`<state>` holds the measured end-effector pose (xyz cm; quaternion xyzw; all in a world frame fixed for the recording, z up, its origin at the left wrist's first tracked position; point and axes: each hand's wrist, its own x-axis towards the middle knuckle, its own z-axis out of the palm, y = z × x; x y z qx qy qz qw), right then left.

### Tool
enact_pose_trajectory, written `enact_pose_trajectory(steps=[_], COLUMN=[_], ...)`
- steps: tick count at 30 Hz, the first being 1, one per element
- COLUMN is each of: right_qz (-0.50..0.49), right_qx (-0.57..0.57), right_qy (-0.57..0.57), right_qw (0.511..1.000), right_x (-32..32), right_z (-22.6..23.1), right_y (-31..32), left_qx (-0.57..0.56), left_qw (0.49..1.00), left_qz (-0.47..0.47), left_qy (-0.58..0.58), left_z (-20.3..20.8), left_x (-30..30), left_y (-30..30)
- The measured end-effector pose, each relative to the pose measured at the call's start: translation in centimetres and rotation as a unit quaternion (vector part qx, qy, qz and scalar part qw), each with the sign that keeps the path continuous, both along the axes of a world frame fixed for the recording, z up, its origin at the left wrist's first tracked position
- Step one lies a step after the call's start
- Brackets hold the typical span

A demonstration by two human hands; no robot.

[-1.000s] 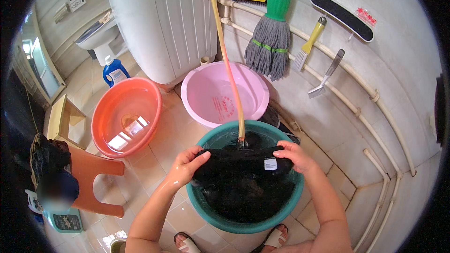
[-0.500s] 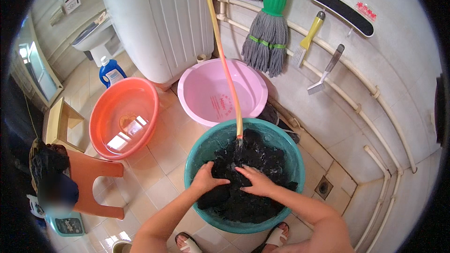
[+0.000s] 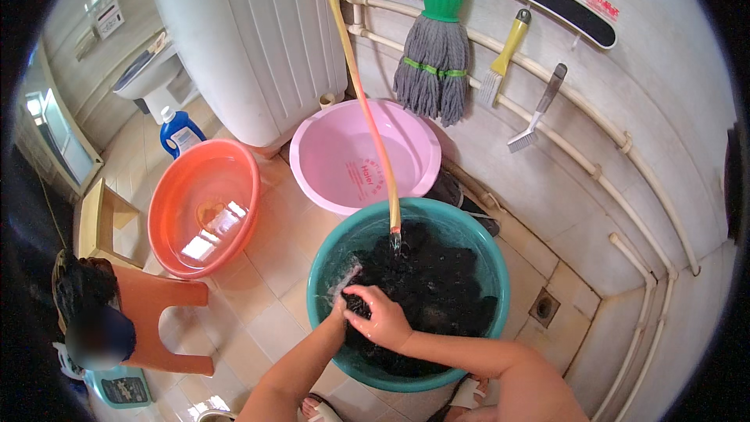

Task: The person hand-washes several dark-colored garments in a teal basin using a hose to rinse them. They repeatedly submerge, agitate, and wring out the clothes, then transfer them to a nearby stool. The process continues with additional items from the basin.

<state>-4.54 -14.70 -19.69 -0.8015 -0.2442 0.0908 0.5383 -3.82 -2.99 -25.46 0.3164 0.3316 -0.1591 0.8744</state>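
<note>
Black wet cloth [image 3: 433, 285] fills much of a green basin [image 3: 500, 266] on the floor in front of me. Above it hangs a yellowish hose [image 3: 373, 125], its mouth pouring water onto the cloth. My left hand [image 3: 342, 291] is over the basin's left side, smeared by motion and partly covered by the other hand; its fingers cannot be made out. Close against it, my right hand [image 3: 384, 322] curves with thumb and fingers apart, and dark cloth shows through the gap.
An orange basin [image 3: 251, 227] holding water and a pink basin [image 3: 301, 176] stand beyond. At left are an orange stool [image 3: 148, 328], a wooden stool [image 3: 94, 219] and a blue bottle [image 3: 180, 131]. A grey mop [image 3: 433, 70] and brushes hang right, above a floor drain [image 3: 544, 307].
My hands were spread apart on the cloth. Both have come together at the basin's left side, the right crossing leftward beside the left. The view has shifted slightly.
</note>
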Motion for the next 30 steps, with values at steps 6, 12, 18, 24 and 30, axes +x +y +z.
enact_pose_trajectory(steps=[6,12,18,24,30], right_qz=[-0.004,-0.152,-0.149,-0.2,-0.095], right_qx=[-0.028,-0.063,-0.155,-0.271,0.028], right_qy=[-0.177,-0.028,-0.083,0.111,-0.012], right_qw=[0.984,0.986,0.973,0.935,0.995], right_x=[2.3,5.9,5.9,6.6,1.2], right_z=[-0.9,-4.8,-7.7,-9.7,-1.7], right_y=[-0.5,-2.3,-5.9,-5.0,-1.1], left_qx=[0.079,0.329,0.289,0.462,0.039], left_qw=[0.995,0.935,0.952,0.887,0.997], left_qz=[0.055,-0.123,-0.026,-0.006,-0.01], left_qy=[-0.041,0.059,-0.093,-0.01,-0.064], left_z=[-2.8,-0.6,-0.3,-2.4,-4.8], left_x=[-1.1,-0.9,0.2,0.8,1.3], left_y=[-2.4,-2.6,-1.9,-1.7,-0.7])
